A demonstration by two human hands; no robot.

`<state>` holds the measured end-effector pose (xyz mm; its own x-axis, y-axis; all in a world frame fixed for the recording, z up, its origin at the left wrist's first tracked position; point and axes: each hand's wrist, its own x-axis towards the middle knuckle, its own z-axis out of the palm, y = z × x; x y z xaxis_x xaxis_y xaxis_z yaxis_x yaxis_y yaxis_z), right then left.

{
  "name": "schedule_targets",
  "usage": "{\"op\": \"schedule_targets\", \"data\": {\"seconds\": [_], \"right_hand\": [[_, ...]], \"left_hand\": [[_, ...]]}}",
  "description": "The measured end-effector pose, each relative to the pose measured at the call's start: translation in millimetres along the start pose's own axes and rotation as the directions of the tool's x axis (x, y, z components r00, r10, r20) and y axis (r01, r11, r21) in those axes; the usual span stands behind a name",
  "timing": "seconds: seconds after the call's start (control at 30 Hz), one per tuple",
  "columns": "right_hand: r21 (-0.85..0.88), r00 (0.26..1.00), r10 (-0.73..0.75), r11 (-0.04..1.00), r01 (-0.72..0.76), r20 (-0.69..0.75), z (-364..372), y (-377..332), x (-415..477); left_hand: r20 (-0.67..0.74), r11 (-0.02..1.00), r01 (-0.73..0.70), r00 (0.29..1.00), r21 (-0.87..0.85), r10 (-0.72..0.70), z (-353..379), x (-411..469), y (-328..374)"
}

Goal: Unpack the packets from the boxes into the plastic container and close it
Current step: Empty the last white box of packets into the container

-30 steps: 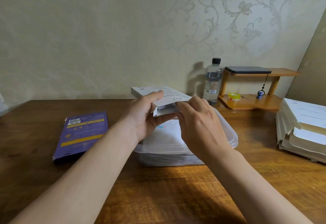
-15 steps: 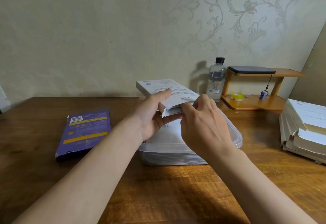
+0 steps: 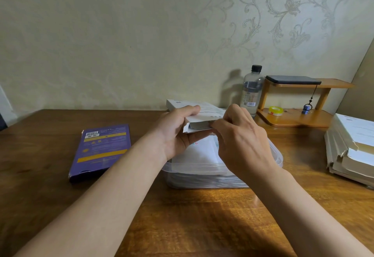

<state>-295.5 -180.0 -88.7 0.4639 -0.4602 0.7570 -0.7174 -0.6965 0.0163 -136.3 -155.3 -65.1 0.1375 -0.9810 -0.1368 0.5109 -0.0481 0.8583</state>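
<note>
Fingers of right hand (image 3: 240, 141) pinch near end of white box (image 3: 199, 113); left hand (image 3: 176, 133) clamps its side (thumb on top). Box held just above clear plastic container (image 3: 202, 180), white packets (image 3: 198, 155) inside. Purple box (image 3: 101, 149) left; water bottle (image 3: 252, 90) behind.

Looking like a room in a home, with pale wallpaper (image 3: 283, 14) curling in floral scrolls across the upper right of the frame. Filling the lower half, a dark wooden table (image 3: 192, 216) pushed against that wall, carrying at right of centre a water bottle (image 3: 252, 89) and a small wooden desk shelf (image 3: 293, 118) holding a dark flat device (image 3: 291, 79) and a roll of yellow tape (image 3: 275, 110). Sitting at the right edge, a stack of pale boxes (image 3: 352, 147), and lying at left of centre, a purple box (image 3: 101, 149).
</note>
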Motion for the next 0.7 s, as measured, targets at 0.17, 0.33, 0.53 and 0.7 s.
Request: {"op": "schedule_targets", "data": {"seconds": [0.17,0.33,0.53,0.7], "right_hand": [[0.022,0.998,-0.038,0.999,0.039,-0.057,-1.9,3.6,-0.2],[0.035,0.991,-0.044,0.998,0.049,-0.127,0.5,3.3,0.0],[0.051,0.976,-0.058,0.996,0.07,-0.208,5.2,6.5,-1.5],[0.155,0.975,-0.081,0.981,0.115,-0.209,0.9,6.3,-5.3]], "left_hand": [[-0.016,1.0,-0.002,1.0,0.012,0.002,0.0,0.9,-0.3],[-0.015,1.0,-0.013,1.0,0.011,0.013,-1.1,1.9,-0.6],[-0.068,1.0,-0.023,0.997,0.018,0.024,0.7,3.4,-1.0],[-0.123,0.999,-0.048,0.991,0.005,0.048,2.2,6.2,1.1]]}}
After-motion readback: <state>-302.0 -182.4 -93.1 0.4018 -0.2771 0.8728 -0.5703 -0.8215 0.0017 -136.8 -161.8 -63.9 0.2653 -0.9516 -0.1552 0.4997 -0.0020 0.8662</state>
